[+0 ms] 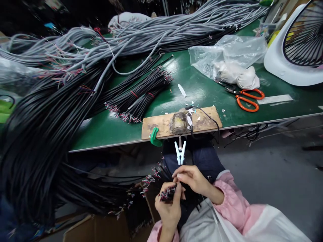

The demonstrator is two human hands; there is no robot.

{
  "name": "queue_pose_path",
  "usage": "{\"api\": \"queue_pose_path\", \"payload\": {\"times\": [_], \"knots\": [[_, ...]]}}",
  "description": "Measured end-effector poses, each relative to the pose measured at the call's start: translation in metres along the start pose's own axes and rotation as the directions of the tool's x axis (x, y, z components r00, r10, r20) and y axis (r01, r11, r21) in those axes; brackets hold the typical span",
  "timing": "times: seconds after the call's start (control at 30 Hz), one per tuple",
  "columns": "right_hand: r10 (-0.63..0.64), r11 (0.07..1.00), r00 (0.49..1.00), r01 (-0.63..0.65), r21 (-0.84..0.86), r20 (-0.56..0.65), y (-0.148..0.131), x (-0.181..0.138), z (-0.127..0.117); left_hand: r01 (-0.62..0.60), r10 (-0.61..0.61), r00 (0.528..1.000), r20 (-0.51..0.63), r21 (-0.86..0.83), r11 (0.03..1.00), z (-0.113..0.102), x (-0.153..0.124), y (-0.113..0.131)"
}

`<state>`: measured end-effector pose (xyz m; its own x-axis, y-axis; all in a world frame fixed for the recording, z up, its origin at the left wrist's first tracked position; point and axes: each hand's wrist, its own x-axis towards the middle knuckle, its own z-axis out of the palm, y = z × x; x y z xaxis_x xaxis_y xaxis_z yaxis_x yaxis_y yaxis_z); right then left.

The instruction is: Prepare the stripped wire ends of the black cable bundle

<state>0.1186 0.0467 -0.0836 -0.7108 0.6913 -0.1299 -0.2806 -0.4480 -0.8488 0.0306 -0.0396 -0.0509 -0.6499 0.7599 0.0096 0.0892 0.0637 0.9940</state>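
Note:
My left hand (pixel 168 206) is wrapped round a bundle of thin black cables (pixel 168 194), whose stripped ends show red, white and black wires. Just above it, my right hand (pixel 193 179) has its fingers curled and drawn together at the top of the bundle. What those fingertips pinch, if anything, is too small to make out. Beyond the hands, a pale blue clothes-peg-like clip (pixel 180 153) sits on a metal shaft that sticks out from a small motor (pixel 179 121). The motor is fixed to a wooden board (pixel 156 125) at the table edge.
A green clamp (pixel 155 137) grips the board. Tied black cable bundles (pixel 138 87) and long grey cables (pixel 156 33) cover the green table (pixel 101 136). Orange-handled scissors (pixel 248 99), a plastic bag (pixel 227 50) and a white fan (pixel 285 64) lie right. Black cables hang left above a cardboard box (pixel 101 228).

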Motion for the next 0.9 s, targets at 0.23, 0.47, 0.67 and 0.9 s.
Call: {"api": "queue_pose_path", "payload": {"times": [0.23,0.47,0.67,0.9], "knots": [[-0.321,0.881,0.947,0.292,-0.372,-0.017,-0.030,-0.007,-0.005,-0.036,-0.006,0.976,0.219,0.187,0.982,-0.011,0.018,0.011],[-0.391,0.832,0.919,0.327,-0.447,-0.056,-0.038,-0.008,-0.004,-0.072,0.028,0.964,0.264,0.158,0.985,-0.007,0.022,0.014],[-0.390,0.862,0.919,0.343,-0.373,-0.057,-0.036,-0.006,-0.008,-0.088,0.042,0.962,0.271,0.159,0.983,-0.005,0.017,0.013],[-0.557,0.722,0.820,0.399,-0.566,-0.132,-0.040,-0.010,0.003,-0.182,0.155,0.966,0.207,0.115,0.977,0.004,0.016,0.021]]}}
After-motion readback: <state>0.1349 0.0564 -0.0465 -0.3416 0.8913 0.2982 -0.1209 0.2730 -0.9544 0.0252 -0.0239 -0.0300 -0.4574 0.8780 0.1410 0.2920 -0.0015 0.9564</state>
